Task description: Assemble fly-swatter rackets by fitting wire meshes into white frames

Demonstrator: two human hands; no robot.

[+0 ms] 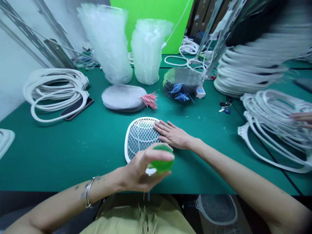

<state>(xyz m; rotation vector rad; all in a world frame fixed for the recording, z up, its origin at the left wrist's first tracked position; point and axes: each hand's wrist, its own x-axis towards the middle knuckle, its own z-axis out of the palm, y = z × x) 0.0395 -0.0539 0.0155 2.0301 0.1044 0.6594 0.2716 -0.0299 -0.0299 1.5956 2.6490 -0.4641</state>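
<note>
while r hand (pixel 173 135) presses swatter mesh (pixel 140 135), l hand (pixel 137 169) grips green ball (pixel 162 164)

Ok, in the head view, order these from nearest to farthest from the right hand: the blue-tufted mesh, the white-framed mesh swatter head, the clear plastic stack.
1. White-framed mesh swatter head: left of the right hand, touching its fingers.
2. Blue-tufted mesh: ahead on the green mat.
3. Clear plastic stack: farthest, at the back of the table.
</note>
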